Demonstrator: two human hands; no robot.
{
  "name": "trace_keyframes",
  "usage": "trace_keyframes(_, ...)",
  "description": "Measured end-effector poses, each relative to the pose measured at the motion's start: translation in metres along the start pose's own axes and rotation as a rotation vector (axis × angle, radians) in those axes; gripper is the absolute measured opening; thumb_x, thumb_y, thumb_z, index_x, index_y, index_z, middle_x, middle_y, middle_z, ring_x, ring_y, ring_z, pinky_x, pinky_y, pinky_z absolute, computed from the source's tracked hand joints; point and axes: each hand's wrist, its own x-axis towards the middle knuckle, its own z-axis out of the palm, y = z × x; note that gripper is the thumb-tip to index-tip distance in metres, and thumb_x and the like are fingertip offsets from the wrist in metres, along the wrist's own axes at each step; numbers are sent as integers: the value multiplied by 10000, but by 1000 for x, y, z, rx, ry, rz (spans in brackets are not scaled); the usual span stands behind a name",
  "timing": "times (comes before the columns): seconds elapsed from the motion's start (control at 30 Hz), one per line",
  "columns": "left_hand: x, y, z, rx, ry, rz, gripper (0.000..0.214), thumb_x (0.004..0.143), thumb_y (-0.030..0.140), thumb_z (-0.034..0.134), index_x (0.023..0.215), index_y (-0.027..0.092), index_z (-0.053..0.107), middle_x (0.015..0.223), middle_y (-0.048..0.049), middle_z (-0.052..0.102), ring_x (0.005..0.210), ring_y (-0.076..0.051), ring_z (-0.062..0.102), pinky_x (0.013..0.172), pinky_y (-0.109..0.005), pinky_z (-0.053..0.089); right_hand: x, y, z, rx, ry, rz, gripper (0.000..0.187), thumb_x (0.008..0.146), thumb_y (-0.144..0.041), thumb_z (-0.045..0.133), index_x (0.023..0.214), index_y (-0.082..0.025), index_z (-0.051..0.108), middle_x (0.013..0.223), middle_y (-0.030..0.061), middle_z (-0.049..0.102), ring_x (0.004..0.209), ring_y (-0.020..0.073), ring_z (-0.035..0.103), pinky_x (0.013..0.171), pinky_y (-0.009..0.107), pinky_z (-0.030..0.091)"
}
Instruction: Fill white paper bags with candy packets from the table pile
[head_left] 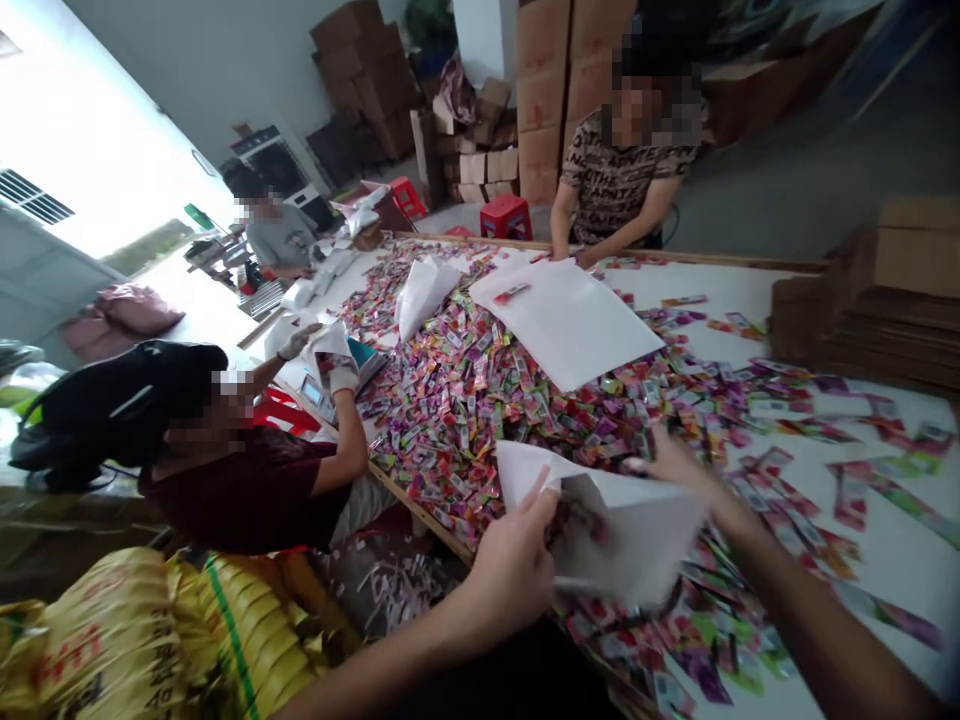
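My left hand grips the near edge of a white bag, thumb laid over its rim. The bag's mouth gapes, and a few packets show dimly inside. Just beyond the bag, my right hand reaches over the heap of small colourful packets. Its fingers look stretched out and apart, slightly blurred, with nothing visible in them. Whether its fingertips touch the packets is unclear. A stack of flat white bags lies on the heap farther back, with one packet on top.
At left, a co-worker in a dark red shirt holds another white bag beside a scale. Two more people sit at the far side and far end. Cartons stand at right; yellow sacks lie at lower left.
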Motion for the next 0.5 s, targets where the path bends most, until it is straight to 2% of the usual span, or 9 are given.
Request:
trace_keyframes(0.03,1,4,-4,4,10,8,718,659,-14,426,1341,209,420,1423,-70,441,1250,-231,477,1043,-335,410,0,7,25,-37,-62,41,914,583,-442,745,1336,-43,415,1217,398,481,1115,439,531,795,509,444)
trace_keyframes(0.07,2,5,-7,13,25,-1,719,660,-18,412,1345,202,418,1414,-70,452,1270,-221,456,1059,-332,393,0,11,49,-64,-63,77,1065,521,-472,777,1393,-60,326,1319,409,365,1191,507,428,824,591,405)
trace_keyframes(0.1,3,5,-10,25,38,-18,716,666,-17,404,1351,191,415,1409,-72,459,1291,-214,430,1077,-334,370,-2,14,69,-103,-67,127,1167,497,-503,782,1438,-95,225,1405,390,240,1249,541,320,854,651,354)
trace_keyframes(0.17,5,-3,-13,57,44,-58,714,676,-9,396,1365,178,404,1430,-70,431,1322,-207,385,1105,-345,325,-4,18,98,-204,-88,220,1192,547,-527,747,1468,-168,81,1487,310,82,1310,533,191,908,698,271)
trace_keyframes(0.23,8,-17,-15,105,32,-115,728,668,-4,399,1377,163,393,1450,-71,397,1333,-210,365,1114,-352,304,-2,20,111,-314,-99,256,1091,618,-451,723,1465,-210,80,1498,258,96,1317,496,203,938,673,265)
trace_keyframes(0.3,11,-34,-15,167,16,-215,732,650,-4,399,1371,125,402,1438,-93,408,1330,-222,366,1110,-363,304,3,23,110,-374,-77,222,968,659,-344,712,1448,-229,164,1457,246,214,1284,465,285,921,616,324)
trace_keyframes(0.4,16,-53,-14,251,-67,-319,709,650,2,401,1358,49,402,1436,-139,391,1340,-241,333,1118,-372,277,14,24,90,-345,-93,182,754,753,-266,626,1414,-224,266,1310,244,419,1171,390,459,851,494,414)
trace_keyframes(0.5,16,-50,-10,268,-126,-311,705,661,-3,388,1365,14,373,1454,-159,345,1352,-240,302,1121,-367,267,23,21,61,-292,-162,171,614,775,-201,565,1359,-196,374,1145,209,569,974,302,606,773,383,454)
